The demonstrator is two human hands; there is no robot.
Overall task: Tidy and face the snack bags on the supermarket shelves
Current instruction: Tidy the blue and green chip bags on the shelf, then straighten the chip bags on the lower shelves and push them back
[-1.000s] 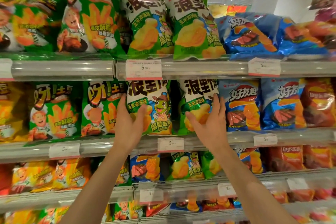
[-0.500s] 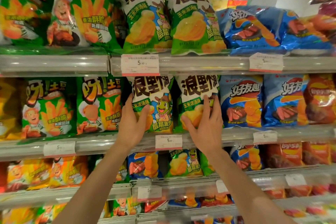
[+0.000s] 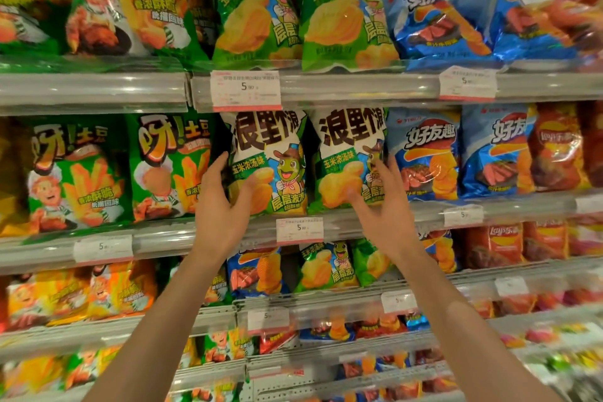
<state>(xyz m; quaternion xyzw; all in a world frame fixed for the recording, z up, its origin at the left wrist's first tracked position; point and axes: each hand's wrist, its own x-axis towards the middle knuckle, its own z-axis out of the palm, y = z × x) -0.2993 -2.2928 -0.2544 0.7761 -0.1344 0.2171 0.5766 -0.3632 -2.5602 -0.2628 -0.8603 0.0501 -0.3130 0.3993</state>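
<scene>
left hand (image 3: 222, 206) grips left corn bag (image 3: 267, 163) by its edge; right hand (image 3: 380, 206), fingers spread, holds right corn bag (image 3: 349, 160), squaring both fronts outward.

The bare left hand (image 3: 219, 206) covers the lower left corner of the green-and-white corn snack bag with a cartoon frog (image 3: 272, 160). Its fingertips vanish behind the bag's left edge. The bare right hand (image 3: 381, 215) is motion-blurred, so its contact with the neighbouring green-and-white corn snack bag (image 3: 346, 157) is unclear. The top shelf's bags are cropped by the frame's upper edge. Small print on the white paper price tag (image 3: 299, 231) is illegible.
</scene>
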